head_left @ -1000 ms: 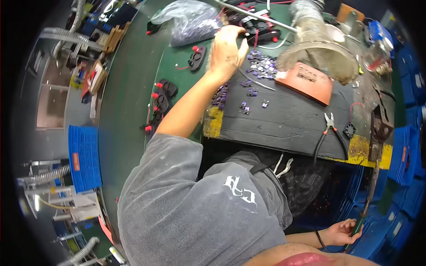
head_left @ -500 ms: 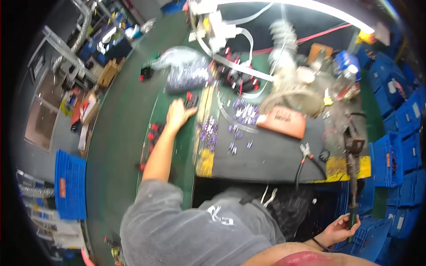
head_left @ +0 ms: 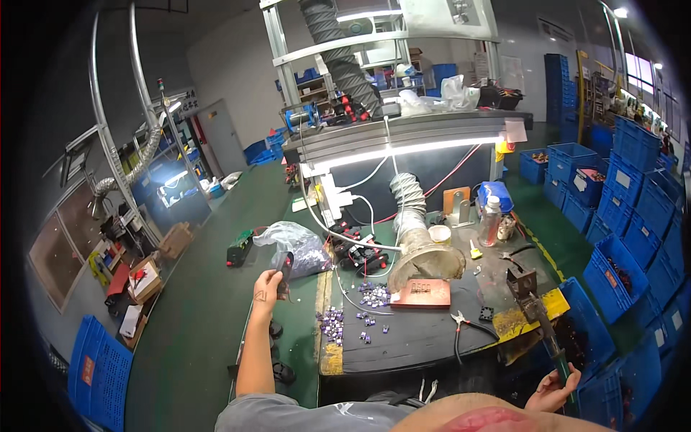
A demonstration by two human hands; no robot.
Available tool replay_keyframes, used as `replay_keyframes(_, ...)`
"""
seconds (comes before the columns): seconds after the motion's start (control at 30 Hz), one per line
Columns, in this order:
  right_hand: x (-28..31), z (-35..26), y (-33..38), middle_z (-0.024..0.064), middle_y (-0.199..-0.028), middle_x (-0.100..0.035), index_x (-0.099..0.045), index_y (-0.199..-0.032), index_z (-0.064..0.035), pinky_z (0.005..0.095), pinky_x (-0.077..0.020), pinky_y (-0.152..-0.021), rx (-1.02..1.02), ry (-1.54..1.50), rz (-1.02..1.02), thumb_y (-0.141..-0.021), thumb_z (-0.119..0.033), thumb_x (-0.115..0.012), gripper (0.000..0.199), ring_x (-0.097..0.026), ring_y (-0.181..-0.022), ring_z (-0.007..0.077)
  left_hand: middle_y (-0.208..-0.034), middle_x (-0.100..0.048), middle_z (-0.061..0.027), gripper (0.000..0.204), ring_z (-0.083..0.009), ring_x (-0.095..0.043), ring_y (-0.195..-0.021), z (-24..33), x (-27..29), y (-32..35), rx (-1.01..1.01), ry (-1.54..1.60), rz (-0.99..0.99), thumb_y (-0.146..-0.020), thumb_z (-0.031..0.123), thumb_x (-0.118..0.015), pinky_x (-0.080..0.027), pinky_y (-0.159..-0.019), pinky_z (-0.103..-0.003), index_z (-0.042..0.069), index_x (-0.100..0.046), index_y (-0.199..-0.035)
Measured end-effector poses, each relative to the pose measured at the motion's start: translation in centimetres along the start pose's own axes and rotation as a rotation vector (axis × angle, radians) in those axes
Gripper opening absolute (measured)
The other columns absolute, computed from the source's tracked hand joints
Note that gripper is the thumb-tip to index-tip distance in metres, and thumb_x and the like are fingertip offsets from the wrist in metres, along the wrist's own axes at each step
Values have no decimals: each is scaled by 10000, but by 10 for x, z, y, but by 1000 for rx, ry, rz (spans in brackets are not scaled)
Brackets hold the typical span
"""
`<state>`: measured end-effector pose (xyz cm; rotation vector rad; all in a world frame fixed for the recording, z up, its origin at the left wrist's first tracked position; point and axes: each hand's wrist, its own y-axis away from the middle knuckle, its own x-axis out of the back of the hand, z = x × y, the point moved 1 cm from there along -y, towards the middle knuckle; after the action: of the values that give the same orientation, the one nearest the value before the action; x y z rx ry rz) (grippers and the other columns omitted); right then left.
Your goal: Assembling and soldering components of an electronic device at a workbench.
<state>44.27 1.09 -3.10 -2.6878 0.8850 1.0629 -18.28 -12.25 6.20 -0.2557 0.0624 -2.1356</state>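
My left hand [head_left: 266, 289] is raised over the green surface on the left, its fingers closed on a small dark elongated part [head_left: 286, 268] held upright. A clear plastic bag [head_left: 306, 248] filled with small dark pieces lies just beyond it. At the lower right, my right hand [head_left: 553, 390] has its fingers round the green handle [head_left: 562, 366] of a long tool that looks like a soldering iron. The tool's metal shaft [head_left: 545, 333] runs up to a rusty metal bracket [head_left: 523, 282] at the bench edge. Small purple-and-white components [head_left: 332, 325] lie scattered on the dark mat.
A copper-coloured block [head_left: 425, 294] sits before a flared fume duct [head_left: 425, 252]. Red-and-black pliers [head_left: 458, 324] lie near the front edge. A clear bottle [head_left: 489, 219] stands behind. Black-and-red parts [head_left: 356, 252] are piled beyond the components. Blue crates [head_left: 615, 277] are stacked at right.
The view has tilted up, showing the shelf and room behind the bench. My left hand has risen off the green surface with the dark part in it. My right hand stays on the green handle.
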Motion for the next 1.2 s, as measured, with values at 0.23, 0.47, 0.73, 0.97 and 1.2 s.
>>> replay_keyframes(0.23, -3, -20, 25, -9, -676, -482, -541, -1144, -119, 188, -274, -440, 47, 3, 64, -982, -465, -465, 389, -401, -510, 78, -835, -645, -75, 338, -158, -639, -708, 34, -42, 53, 60, 237, -387, -932, 342, -509, -502, -569, -289, 45, -594, -1067)
replay_keyframes(0.47, 8, -14, 12, 86, -731, -517, -571, -1113, -16, 214, -350, -448, 99, -146, -163, -983, -359, -514, 371, -417, -520, 122, -748, -592, -38, 369, -132, -535, -539, 23, -138, 94, 133, 99, -585, -964, 398, -524, -415, -490, -259, 46, -614, -901)
replay_keyframes(0.73, 19, -16, 5, 87, -666, -526, -610, -1009, 1, 214, -312, -383, 89, -16, -131, -994, -354, -460, 385, -394, -465, 128, -795, -645, -49, 408, -127, -608, -610, -30, -218, 86, 287, -28, -862, -953, 417, -611, -479, -534, -242, 13, -653, -988)
replay_keyframes(0.97, 26, -7, 0, 86, -658, -514, -605, -1029, -2, 220, -311, -364, 111, -2, -180, -984, -362, -476, 385, -390, -472, 130, -767, -641, -15, 360, -92, -598, -617, -48, -252, 74, 454, -94, -849, -950, 421, -626, -471, -545, -231, 63, -655, -981)
replay_keyframes(1.2, 22, 1, -6, 89, -651, -523, -610, -1025, -2, 224, -312, -367, 94, 13, -216, -977, -369, -498, 387, -400, -466, 132, -817, -634, -44, 348, -102, -609, -640, -52, -266, 77, 402, -3, -794, -946, 324, -629, -469, -544, -232, 17, -611, -1109)
